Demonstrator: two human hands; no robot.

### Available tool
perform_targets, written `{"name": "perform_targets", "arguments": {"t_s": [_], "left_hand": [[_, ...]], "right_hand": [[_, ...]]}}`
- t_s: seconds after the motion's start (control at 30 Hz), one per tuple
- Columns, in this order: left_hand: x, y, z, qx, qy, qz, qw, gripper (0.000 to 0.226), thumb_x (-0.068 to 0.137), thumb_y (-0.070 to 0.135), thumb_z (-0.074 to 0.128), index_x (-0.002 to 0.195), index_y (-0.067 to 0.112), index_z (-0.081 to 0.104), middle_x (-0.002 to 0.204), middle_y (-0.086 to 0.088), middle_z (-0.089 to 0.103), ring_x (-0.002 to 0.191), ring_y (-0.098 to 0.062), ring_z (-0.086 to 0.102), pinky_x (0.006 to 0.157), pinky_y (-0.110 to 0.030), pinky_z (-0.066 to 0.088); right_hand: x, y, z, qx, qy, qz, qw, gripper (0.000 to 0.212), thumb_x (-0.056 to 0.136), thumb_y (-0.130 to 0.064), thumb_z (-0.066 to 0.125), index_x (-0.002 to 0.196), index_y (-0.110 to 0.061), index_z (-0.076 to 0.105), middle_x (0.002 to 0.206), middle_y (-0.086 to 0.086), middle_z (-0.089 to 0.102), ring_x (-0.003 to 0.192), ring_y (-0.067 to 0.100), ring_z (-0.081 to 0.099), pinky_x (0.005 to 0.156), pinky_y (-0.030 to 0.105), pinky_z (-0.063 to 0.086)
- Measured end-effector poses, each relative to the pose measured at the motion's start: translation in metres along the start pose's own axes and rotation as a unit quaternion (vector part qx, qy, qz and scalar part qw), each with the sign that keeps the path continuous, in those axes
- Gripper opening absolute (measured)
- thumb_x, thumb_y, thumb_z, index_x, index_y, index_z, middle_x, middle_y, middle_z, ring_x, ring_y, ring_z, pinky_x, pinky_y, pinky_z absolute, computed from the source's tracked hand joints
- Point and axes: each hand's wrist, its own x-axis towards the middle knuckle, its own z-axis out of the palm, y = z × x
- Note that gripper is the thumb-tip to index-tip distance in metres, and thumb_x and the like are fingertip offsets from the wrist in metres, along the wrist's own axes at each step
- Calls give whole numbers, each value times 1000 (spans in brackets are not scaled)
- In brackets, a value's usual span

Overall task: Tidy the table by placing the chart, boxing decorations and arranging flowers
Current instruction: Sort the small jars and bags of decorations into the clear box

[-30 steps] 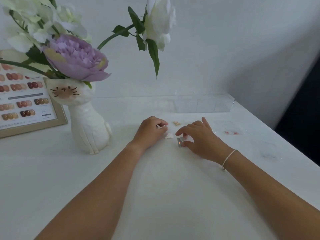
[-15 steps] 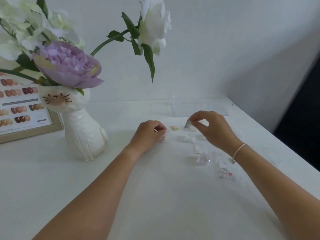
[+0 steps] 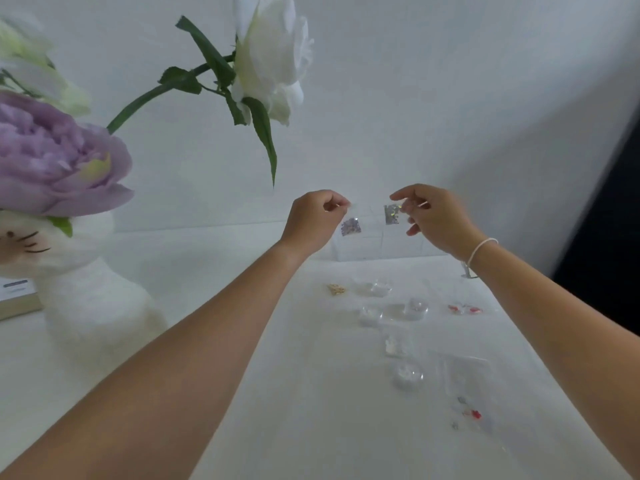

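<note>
At frame centre, left hand pinches a purple glitter packet; right hand pinches a silver glitter packet, above the clear box.

A white table serves as the supporting surface. At its left side a white cat-shaped vase is stood upright, and the corner of a wood-framed chart is seen just behind it at the left edge. A clear acrylic box is placed at the far edge, against the wall. Small clear packets of decorations are scattered across the right half, near one another. A small gold decoration is laid to their left, a packet with red pieces to their right, and a larger clear bag nearest the viewer.
</note>
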Motion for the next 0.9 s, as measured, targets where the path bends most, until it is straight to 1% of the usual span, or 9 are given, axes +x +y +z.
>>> {"name": "perform_targets", "arguments": {"t_s": [0.17,0.27,0.33,0.43,0.53,0.6,0.7,0.83,0.9], "left_hand": [[27,-12,18,32,-17,-12,999,18,86,13,54,93,10,70,93,1,68,82,-8,54,57,2,34],[34,-20,27,57,-41,-29,997,19,86,15,52,93,11,70,100,1,70,84,-8,54,59,-7,33],[36,-24,30,71,-64,-41,995,21,86,15,51,91,12,71,99,2,70,85,-10,55,65,-17,39],[35,-28,34,127,-97,-37,986,22,84,12,46,78,25,63,85,3,63,82,-18,51,77,-28,42],[36,-34,36,181,-90,-35,979,28,86,21,46,76,11,70,98,-2,68,100,-26,53,92,-33,40],[36,-37,36,175,-85,-42,980,31,87,24,46,78,7,71,101,-5,69,108,-28,53,93,-34,40],[37,-39,33,148,-75,-43,985,33,88,26,46,81,4,69,100,-6,67,110,-29,52,93,-32,38],[24,-37,22,91,-22,1,996,25,90,19,49,96,11,72,110,-12,65,111,-24,56,100,-33,34],[17,-38,15,62,-4,-3,998,25,90,18,49,104,13,69,116,-7,65,109,-18,56,99,-26,37]], "right_hand": [[17,5,8,2,-5,3,1000,36,79,9,40,97,-16,60,73,-6,58,63,9,54,55,15,51],[24,2,14,15,12,-9,1000,32,78,9,45,93,-15,59,76,-4,55,64,10,53,52,10,50],[28,-1,17,20,20,-21,999,28,78,7,47,89,-17,57,74,-4,55,62,10,54,52,9,50],[34,-2,21,10,15,-31,999,22,79,2,49,88,-16,58,70,-7,56,61,13,54,64,24,52],[38,-2,25,-30,0,-44,999,15,81,-4,55,86,-16,62,71,-7,57,63,7,51,63,17,47],[40,-3,28,-60,-17,-48,997,14,82,-6,57,83,-18,64,72,-9,57,63,2,50,55,3,40],[46,-3,33,-77,-39,-36,996,14,81,-5,57,84,-16,66,73,-7,59,68,3,51,51,-3,35],[48,-5,42,-86,-72,-36,993,16,82,-5,57,83,-17,66,80,-2,64,77,9,55,58,5,38],[49,-5,47,-96,-92,-35,990,17,82,-5,56,81,-19,65,80,-2,65,77,11,56,59,12,38]]}}
